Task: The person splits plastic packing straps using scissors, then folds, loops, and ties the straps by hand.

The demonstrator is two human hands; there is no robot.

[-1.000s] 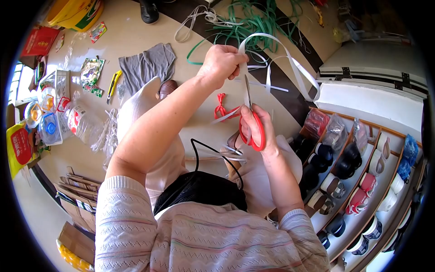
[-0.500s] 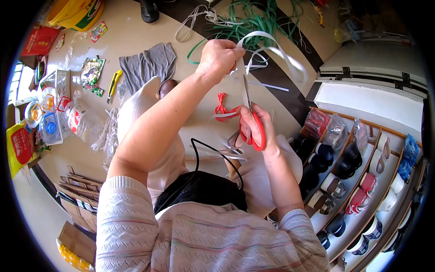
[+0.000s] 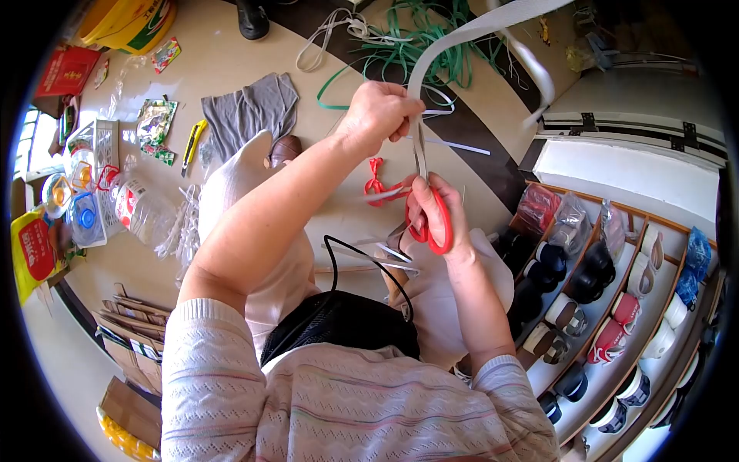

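My left hand (image 3: 382, 115) pinches a white flat strap (image 3: 454, 35), which arcs from the fingers up to the top right. Below it, my right hand (image 3: 446, 212) is wrapped around red-handled scissors (image 3: 439, 231). The scissor blades (image 3: 420, 154) point up toward the left fingers, close along the strap; whether they touch it I cannot tell. Left of the scissors a knotted red ribbon (image 3: 374, 183) shows, with a pale strip beside it. A black bag (image 3: 339, 327) with a thin cord rests on my lap.
Green strapping (image 3: 419, 38) lies tangled on the floor ahead. A grey cloth (image 3: 250, 115), a yellow utility knife (image 3: 194, 145) and plastic bottles (image 3: 138, 204) are on the left. A shoe rack (image 3: 600, 308) stands close on the right, below a white cabinet (image 3: 623, 165).
The white strap has swung up and out to the upper right. My left hand has come slightly down and right, nearer the scissors, while my right hand stays almost in place.
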